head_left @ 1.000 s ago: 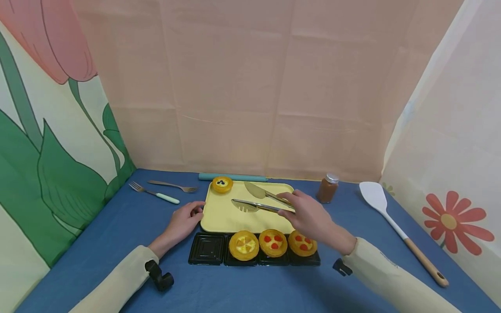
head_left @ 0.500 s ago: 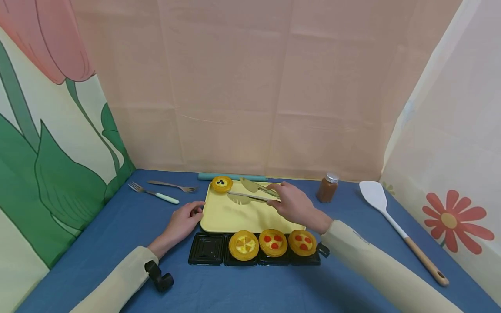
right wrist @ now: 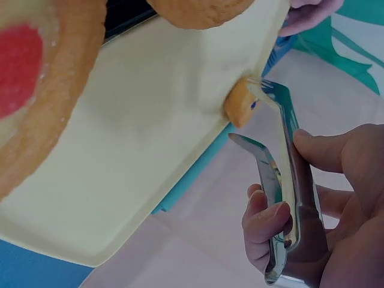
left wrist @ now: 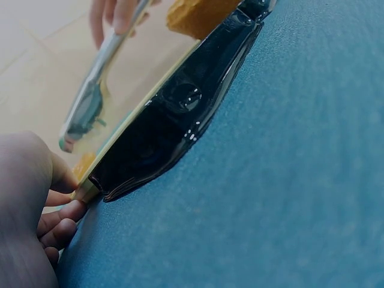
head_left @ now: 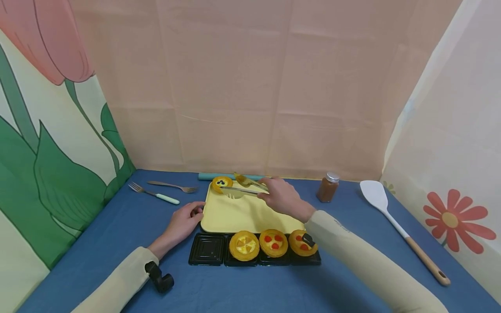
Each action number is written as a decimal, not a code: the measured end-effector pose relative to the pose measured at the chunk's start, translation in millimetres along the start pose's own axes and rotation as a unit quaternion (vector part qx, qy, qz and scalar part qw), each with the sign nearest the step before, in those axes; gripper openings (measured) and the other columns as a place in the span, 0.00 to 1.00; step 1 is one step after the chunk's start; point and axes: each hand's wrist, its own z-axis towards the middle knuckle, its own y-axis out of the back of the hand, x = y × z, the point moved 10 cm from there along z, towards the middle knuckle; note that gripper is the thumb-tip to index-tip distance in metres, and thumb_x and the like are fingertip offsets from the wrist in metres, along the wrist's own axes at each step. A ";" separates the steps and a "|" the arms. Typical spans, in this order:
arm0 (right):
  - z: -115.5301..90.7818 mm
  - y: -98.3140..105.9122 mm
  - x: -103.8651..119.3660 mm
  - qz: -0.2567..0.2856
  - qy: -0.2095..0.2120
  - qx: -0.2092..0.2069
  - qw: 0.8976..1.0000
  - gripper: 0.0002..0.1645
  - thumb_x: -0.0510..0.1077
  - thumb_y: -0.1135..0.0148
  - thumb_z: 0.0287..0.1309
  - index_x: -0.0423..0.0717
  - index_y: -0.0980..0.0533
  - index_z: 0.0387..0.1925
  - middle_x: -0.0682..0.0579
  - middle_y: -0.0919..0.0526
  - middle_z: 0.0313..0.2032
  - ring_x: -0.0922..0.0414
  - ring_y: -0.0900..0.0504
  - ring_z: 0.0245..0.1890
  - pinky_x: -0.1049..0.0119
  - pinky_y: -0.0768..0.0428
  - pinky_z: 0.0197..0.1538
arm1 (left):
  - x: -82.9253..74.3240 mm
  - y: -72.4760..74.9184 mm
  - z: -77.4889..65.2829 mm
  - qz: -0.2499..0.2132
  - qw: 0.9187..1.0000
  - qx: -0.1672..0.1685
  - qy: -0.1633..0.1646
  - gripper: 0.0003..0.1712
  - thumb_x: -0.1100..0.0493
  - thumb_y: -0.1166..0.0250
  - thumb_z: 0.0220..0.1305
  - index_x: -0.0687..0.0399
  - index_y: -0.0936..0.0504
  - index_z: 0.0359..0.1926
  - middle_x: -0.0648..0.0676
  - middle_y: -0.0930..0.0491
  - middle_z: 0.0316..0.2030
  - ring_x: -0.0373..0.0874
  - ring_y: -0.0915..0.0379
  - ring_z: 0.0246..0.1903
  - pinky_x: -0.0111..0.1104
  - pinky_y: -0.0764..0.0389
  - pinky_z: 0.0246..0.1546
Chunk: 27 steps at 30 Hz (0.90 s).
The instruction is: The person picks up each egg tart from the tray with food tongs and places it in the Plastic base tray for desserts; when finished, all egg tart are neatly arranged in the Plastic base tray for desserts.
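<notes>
My right hand (head_left: 279,193) grips metal serving tongs (right wrist: 305,192) over the pale yellow tray (head_left: 250,214). The tongs' arms are spread, their tips right at a small tart (head_left: 220,182) with blueberries in the tray's far left corner. One tip is a flat blade, the other fork-toothed. At the tray's left edge my left hand (head_left: 185,221) pinches the rim, thumb above and curled fingers beneath, as the left wrist view shows. Along the near side lies a black plastic container (head_left: 207,248) of several compartments; the leftmost holds nothing, the others hold larger fruit-topped tarts (head_left: 244,246).
Two forks lie at left, one green-handled fork (head_left: 156,194) and one wooden-looking fork (head_left: 172,186). A teal rod (head_left: 209,176) runs behind the tray. A brown jar (head_left: 327,189) with a silver lid and a long white spatula (head_left: 395,221) are at right. Fabric walls enclose the blue table.
My right hand has carried the spread tongs left and away from me across the tray, up to the small blueberry tart. My left hand has stayed at the tray's edge.
</notes>
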 end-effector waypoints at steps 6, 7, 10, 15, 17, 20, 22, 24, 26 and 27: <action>8.2 -10.3 5.5 -0.010 0.007 0.013 1.000 0.28 0.49 0.36 0.69 0.43 0.26 0.66 0.42 0.19 0.50 0.59 0.23 0.25 0.64 0.25 0.25 | -1.0 0.6 -1.3 -0.008 1.000 -0.002 -0.009 0.22 0.64 0.43 0.70 0.65 0.23 0.63 0.54 0.22 0.40 0.45 0.32 0.33 0.40 0.32 0.36; 9.5 -12.2 6.4 -0.013 0.008 0.014 1.000 0.29 0.50 0.36 0.69 0.43 0.26 0.66 0.44 0.19 0.48 0.59 0.23 0.24 0.64 0.26 0.24 | -0.9 0.7 -1.3 -0.008 1.000 -0.002 -0.009 0.22 0.64 0.43 0.70 0.64 0.23 0.63 0.54 0.22 0.40 0.45 0.32 0.33 0.40 0.32 0.36; 13.0 -16.8 9.2 -0.017 0.012 0.016 1.000 0.29 0.50 0.36 0.69 0.43 0.27 0.66 0.46 0.20 0.44 0.59 0.23 0.25 0.64 0.26 0.24 | -0.6 0.6 -1.2 -0.007 1.000 -0.003 -0.009 0.22 0.63 0.43 0.70 0.64 0.23 0.63 0.54 0.22 0.40 0.45 0.32 0.32 0.40 0.32 0.36; 16.1 -20.3 11.7 -0.026 0.008 0.015 1.000 0.29 0.50 0.37 0.70 0.44 0.28 0.67 0.43 0.21 0.48 0.56 0.22 0.30 0.64 0.25 0.25 | -0.5 0.2 -1.3 -0.004 1.000 -0.002 -0.009 0.22 0.64 0.43 0.70 0.64 0.23 0.63 0.54 0.22 0.40 0.45 0.31 0.33 0.40 0.32 0.36; 17.2 -21.6 12.0 -0.029 0.006 0.016 0.999 0.29 0.50 0.37 0.70 0.44 0.28 0.67 0.42 0.21 0.51 0.55 0.21 0.30 0.65 0.25 0.25 | -0.3 -0.2 -1.6 -0.005 1.000 -0.001 -0.008 0.22 0.64 0.43 0.70 0.65 0.23 0.63 0.54 0.22 0.40 0.45 0.32 0.32 0.40 0.33 0.36; 19.2 -24.0 11.8 -0.035 0.004 0.018 0.999 0.29 0.50 0.38 0.70 0.44 0.28 0.67 0.42 0.21 0.51 0.55 0.21 0.31 0.65 0.26 0.25 | 0.2 -0.7 -1.4 -0.005 1.000 -0.001 -0.007 0.22 0.64 0.43 0.70 0.65 0.23 0.63 0.54 0.22 0.40 0.45 0.32 0.32 0.40 0.32 0.36; 20.1 -24.8 12.0 -0.036 0.005 0.018 0.999 0.29 0.50 0.38 0.70 0.44 0.28 0.67 0.42 0.21 0.51 0.54 0.21 0.32 0.65 0.26 0.24 | 0.3 -0.8 -1.1 -0.005 1.000 -0.002 -0.006 0.22 0.64 0.43 0.70 0.65 0.23 0.63 0.54 0.22 0.40 0.45 0.31 0.32 0.40 0.32 0.36; 20.9 -24.6 12.7 -0.039 0.008 0.015 0.999 0.28 0.50 0.38 0.70 0.45 0.27 0.66 0.42 0.21 0.51 0.52 0.20 0.35 0.65 0.26 0.24 | 0.3 -0.7 -0.8 -0.003 1.000 -0.003 -0.006 0.22 0.64 0.43 0.70 0.64 0.23 0.63 0.54 0.22 0.40 0.45 0.31 0.33 0.39 0.32 0.36; 21.3 -23.6 14.1 -0.042 0.013 0.011 0.999 0.26 0.49 0.37 0.70 0.45 0.26 0.65 0.42 0.21 0.52 0.51 0.19 0.38 0.65 0.26 0.25 | 0.2 -0.3 -0.3 -0.003 1.000 -0.005 -0.005 0.22 0.64 0.43 0.70 0.64 0.23 0.63 0.54 0.22 0.40 0.45 0.31 0.33 0.39 0.32 0.36; 21.4 -23.2 14.7 -0.043 0.014 0.009 0.999 0.26 0.49 0.37 0.70 0.45 0.25 0.65 0.43 0.21 0.52 0.50 0.19 0.39 0.64 0.25 0.25 | 0.1 -0.3 -0.4 -0.003 1.000 -0.005 -0.005 0.22 0.64 0.43 0.70 0.64 0.22 0.63 0.54 0.22 0.40 0.45 0.31 0.32 0.39 0.32 0.36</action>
